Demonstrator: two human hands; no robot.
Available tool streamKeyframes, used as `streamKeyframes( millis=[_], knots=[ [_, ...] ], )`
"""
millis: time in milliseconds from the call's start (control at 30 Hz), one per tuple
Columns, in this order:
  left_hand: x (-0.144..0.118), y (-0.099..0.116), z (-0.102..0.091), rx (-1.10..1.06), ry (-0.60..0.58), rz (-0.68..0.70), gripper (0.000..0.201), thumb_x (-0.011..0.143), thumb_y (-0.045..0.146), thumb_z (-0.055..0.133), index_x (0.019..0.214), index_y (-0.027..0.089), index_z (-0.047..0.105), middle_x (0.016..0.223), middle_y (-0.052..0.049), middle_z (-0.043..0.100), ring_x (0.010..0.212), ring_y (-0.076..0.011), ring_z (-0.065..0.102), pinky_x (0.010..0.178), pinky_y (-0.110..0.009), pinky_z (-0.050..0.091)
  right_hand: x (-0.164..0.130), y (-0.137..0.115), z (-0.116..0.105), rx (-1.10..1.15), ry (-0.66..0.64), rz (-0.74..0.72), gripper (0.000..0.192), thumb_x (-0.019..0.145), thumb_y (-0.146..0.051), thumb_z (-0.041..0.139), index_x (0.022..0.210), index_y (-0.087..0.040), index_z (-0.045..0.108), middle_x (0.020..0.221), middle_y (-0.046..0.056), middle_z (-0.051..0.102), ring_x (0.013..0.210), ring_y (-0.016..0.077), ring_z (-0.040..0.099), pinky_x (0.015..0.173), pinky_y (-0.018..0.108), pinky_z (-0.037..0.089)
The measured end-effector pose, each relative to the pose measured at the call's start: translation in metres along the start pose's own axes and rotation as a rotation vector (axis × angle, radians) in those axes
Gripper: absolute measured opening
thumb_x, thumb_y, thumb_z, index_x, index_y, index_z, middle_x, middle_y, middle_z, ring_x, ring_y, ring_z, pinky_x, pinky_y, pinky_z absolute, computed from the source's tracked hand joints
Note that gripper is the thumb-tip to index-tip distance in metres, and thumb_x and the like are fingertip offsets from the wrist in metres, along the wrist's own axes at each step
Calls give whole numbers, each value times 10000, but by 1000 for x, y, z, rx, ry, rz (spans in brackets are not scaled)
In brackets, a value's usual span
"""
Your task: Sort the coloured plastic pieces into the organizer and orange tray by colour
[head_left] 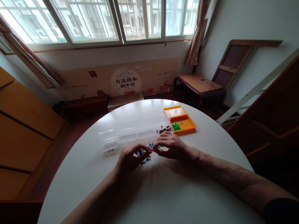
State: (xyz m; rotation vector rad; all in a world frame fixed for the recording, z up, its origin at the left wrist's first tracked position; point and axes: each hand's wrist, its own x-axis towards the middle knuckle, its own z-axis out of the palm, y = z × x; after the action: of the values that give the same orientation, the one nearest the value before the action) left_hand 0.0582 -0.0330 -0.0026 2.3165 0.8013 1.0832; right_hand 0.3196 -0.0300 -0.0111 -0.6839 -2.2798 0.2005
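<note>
Loose coloured pieces point(151, 145) on a round white table point(156, 201), bright windows point(87, 16) beyond.

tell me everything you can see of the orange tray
The orange tray looks like glossy plastic, with a raised rim and two sections: a far one with a pale, shiny floor and a nearer orange one. Small green pieces lie in the nearer section, mostly heaped on its left. It rests on the white table beyond the right hand; whether the clear box beside it touches it is unclear.
</note>
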Motion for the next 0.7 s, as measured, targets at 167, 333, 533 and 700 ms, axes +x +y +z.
streamKeyframes(
  millis=[167,333,533,700],
  knots=[
    [0,-4,-5,77,32,4,65,1017,267,765,999,205,767,874,-14,805,683,-115,695,686,-232,551,-2,8,-2,-16,113,74,59,1046,-254,703,1008,-268,746,941,11,814,890,206,723,907,367,533],
    [1,-11,-23,107,-76,51,80,989,242,737,926,193,747,798,-15,698,637,-111,558,639,-236,487,-8,29,-8,-182,333,340,78,1029,-271,729,961,-245,757,901,20,807,863,230,692,936,408,502],
    [-1,-14,-29,144,-220,75,77,953,284,760,951,217,798,839,-34,712,696,-139,604,656,-250,480,-12,41,-5,-257,361,474,38,993,-276,759,977,-246,777,869,13,795,808,237,662,916,417,480],
    [-1,-10,-24,222,-261,76,109,939,342,795,937,233,797,914,-44,754,772,-167,674,695,-268,499,-11,38,-3,-250,326,460,37,985,-250,727,996,-241,761,911,25,802,853,248,668,938,421,477]
  ],
)
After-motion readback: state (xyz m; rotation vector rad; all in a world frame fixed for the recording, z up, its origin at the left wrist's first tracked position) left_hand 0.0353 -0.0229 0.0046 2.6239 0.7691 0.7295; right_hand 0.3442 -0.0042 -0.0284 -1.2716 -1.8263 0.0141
